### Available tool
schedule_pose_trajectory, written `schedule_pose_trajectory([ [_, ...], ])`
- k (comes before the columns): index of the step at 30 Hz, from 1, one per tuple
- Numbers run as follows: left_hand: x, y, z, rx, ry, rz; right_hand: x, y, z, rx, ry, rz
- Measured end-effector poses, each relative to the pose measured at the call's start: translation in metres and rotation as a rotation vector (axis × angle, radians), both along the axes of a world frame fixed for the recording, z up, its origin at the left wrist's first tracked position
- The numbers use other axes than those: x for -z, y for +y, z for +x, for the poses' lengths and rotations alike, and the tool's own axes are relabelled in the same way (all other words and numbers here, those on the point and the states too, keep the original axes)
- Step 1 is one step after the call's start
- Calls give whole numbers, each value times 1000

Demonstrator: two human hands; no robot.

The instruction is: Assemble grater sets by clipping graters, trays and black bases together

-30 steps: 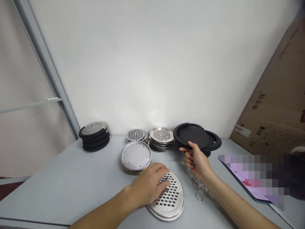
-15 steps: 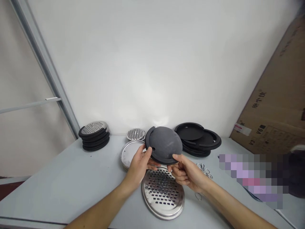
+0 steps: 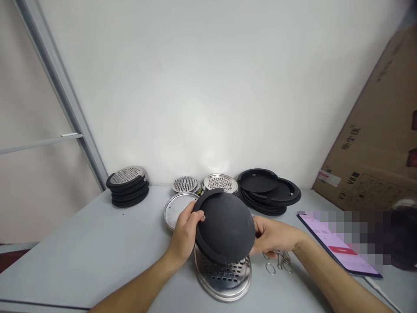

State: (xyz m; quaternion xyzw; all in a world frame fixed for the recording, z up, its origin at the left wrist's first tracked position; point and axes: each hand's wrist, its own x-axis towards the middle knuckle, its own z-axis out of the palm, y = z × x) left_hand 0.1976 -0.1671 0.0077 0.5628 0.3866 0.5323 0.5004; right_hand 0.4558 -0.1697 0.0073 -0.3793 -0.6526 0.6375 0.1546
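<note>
Head view: the left hand (image 3: 183, 237) had its fingers clamped on a black plate (image 3: 226, 228) at lower centre, partly covering a slotted disc (image 3: 224, 285); the right hand (image 3: 276, 236) sat at the plate's right edge, fingers partly hidden, grip unclear, near rings (image 3: 286, 261).

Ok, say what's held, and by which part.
A black disc, by its left rim, in the left hand; whether the right hand grips it is hidden.

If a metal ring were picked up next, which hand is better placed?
Probably the right hand: it is nearer the metal rings, while the left hand grips the left edge of the black disc. Whether the right also grips the disc is unclear.
</note>
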Motion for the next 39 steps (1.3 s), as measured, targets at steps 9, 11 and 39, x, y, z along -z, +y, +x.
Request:
schedule_pose_trajectory([
  [9, -2, 2, 1, 75, -22, -73, 5, 4, -19, 301, -67, 34],
  [11, -1, 0, -1, 61, -5, -113, 8, 6, -22, 357, -100, 130],
  [39, 50, -22, -14, -200, -77, -412, 34, -24, -26, 809, -142, 280],
])
